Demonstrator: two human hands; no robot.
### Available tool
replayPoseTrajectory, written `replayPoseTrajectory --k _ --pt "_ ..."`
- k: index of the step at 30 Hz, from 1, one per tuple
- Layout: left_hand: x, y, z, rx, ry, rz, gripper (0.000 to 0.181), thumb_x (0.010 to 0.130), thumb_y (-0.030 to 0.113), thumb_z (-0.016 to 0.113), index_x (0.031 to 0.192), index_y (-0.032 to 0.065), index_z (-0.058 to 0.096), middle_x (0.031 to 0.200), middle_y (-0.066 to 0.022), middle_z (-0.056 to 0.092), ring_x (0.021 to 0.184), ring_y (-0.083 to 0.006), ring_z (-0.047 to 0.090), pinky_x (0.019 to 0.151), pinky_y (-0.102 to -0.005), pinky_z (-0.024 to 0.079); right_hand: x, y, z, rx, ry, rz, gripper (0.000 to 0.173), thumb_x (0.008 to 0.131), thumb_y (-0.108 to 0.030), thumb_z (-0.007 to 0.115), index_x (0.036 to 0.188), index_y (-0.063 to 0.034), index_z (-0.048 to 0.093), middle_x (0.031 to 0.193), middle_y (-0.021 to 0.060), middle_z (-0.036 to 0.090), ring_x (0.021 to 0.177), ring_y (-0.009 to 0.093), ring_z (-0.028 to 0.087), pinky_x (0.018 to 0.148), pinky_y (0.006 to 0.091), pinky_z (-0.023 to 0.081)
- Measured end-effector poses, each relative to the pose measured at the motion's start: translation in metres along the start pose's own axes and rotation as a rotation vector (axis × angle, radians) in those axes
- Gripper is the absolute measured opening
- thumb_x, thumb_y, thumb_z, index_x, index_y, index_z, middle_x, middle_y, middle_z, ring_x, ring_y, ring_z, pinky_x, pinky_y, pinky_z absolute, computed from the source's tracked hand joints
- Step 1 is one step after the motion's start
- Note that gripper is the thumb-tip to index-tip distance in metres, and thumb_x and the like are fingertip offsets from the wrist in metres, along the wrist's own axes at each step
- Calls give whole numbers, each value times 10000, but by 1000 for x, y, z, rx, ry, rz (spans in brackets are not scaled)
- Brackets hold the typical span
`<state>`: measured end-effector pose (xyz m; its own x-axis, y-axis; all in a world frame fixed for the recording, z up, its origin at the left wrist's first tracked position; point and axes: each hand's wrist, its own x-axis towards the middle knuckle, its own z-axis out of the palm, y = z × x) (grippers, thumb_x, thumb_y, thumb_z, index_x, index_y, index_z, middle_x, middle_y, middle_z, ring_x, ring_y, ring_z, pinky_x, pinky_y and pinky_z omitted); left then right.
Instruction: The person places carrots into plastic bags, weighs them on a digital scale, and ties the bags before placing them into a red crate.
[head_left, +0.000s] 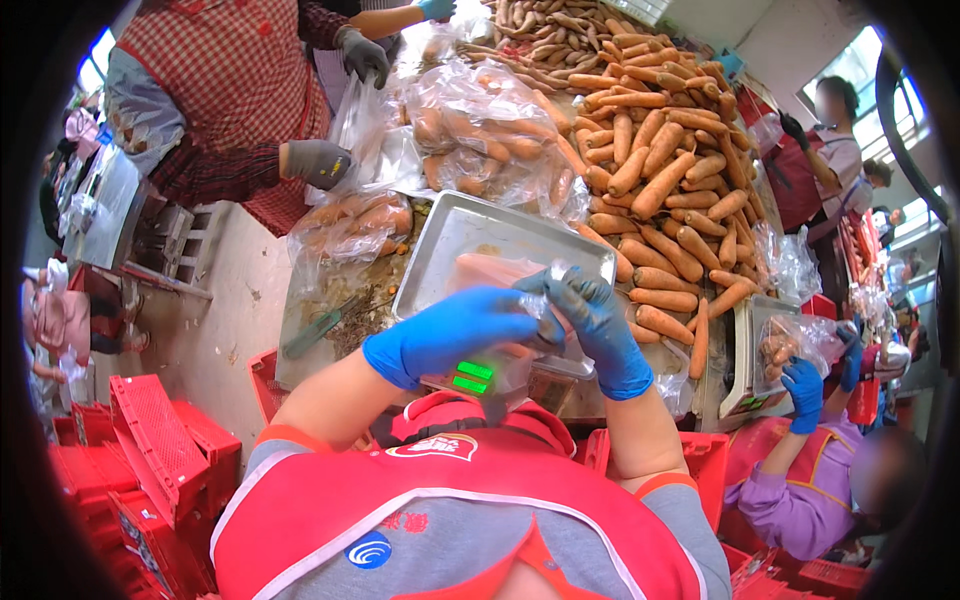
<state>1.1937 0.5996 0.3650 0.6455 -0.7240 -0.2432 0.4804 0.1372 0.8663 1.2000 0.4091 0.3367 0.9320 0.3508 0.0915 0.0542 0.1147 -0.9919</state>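
Both my hands wear blue gloves and meet over a metal tray (517, 225) that rests on a scale with a lit green display (473, 377). My left hand (480, 322) and my right hand (589, 315), its glove darkened at the fingers, grip the gathered top of a clear plastic bag (495, 271). The bag lies in the tray with something orange-pink inside, probably carrots; its contents are partly hidden by my hands. Just beyond the tray's far edge are bagged carrots (487, 142), and another bag of carrots (360, 221) lies to its left.
A large heap of loose carrots (660, 165) covers the table's right side. A green-handled knife (319, 330) lies left of the tray. Red plastic crates (161, 450) stand at lower left. A co-worker's gloved hand (322, 163) holds a bag opposite; another co-worker (795, 465) handles a bag at right.
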Motion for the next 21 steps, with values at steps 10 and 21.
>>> replayPoseTrajectory --k 10,21 --pt "17 -77 -72 964 435 192 169 796 148 627 860 -8 632 743 -69 597 705 -159 565 694 -290 462 -3 93 -61 -829 180 -183 81 747 -125 617 727 -58 577 695 103 548 696 229 516 645 322 423" --pt "-1 -46 -44 -296 312 256 249 866 192 526 935 -30 614 909 -94 611 921 -183 571 806 -311 445 -7 27 -32 591 190 93 134 849 -69 572 946 7 626 945 67 636 859 118 581 784 231 458"
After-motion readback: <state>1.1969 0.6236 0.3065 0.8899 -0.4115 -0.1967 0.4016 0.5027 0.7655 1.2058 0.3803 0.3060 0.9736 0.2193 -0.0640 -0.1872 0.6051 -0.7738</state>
